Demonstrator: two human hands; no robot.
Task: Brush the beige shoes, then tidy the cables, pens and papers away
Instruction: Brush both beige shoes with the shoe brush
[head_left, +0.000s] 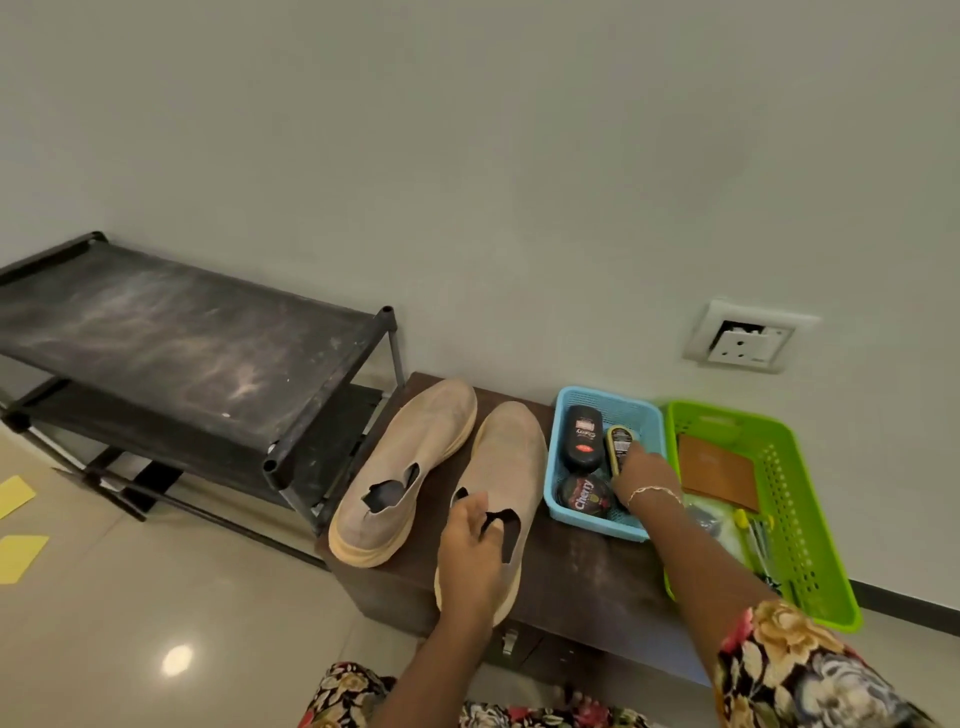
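Two beige slip-on shoes lie side by side on a dark wooden bench, the left shoe and the right shoe. My left hand grips the right shoe at its heel, fingers curled at the opening. My right hand reaches into the blue basket and closes on a narrow yellow-edged shoe brush. A green basket to the right holds a brown notebook, pens and a dark bundle half hidden by my arm.
The blue basket also holds a black polish bottle and a round polish tin. A dusty black shoe rack stands left of the bench. Two yellow papers lie on the tiled floor. A wall socket sits above the baskets.
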